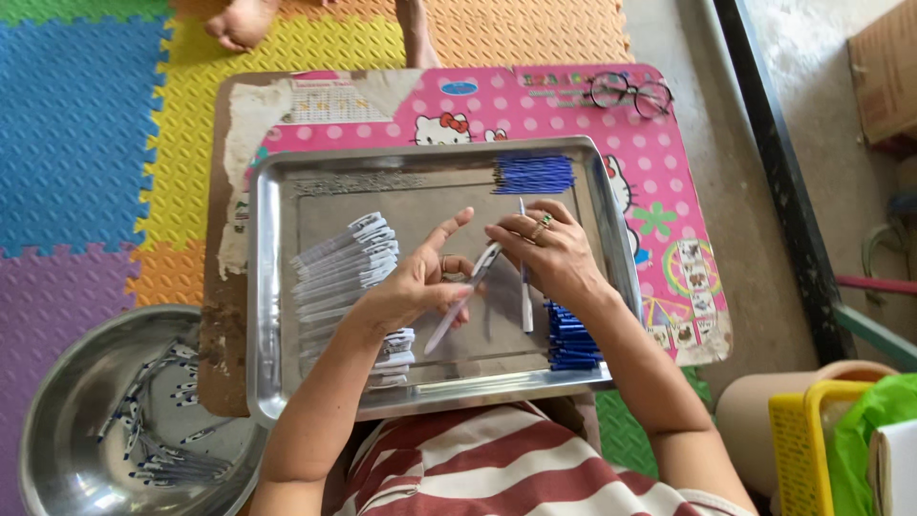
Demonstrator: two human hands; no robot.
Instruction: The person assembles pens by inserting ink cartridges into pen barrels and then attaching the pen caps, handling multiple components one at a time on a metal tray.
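My left hand [413,285] pinches a white pen barrel [460,304] that slants down to the left over a steel tray [270,287]. My right hand [546,250], with rings on it, touches the barrel's upper end and holds a thin blue refill [522,212] and another white barrel [526,304] upright. A fanned row of white pen barrels [346,266] lies left of my hands. Blue refills lie in a bundle [533,174] at the tray's far edge, and more blue parts [569,336] sit by my right wrist.
The tray rests on a small pink patterned table [669,220] with eyeglasses [630,94] at its far right. A steel bowl [67,401] with several assembled pens sits on the foam mat at lower left. Another person's foot [241,23] shows at the top. A yellow basket [802,430] stands at lower right.
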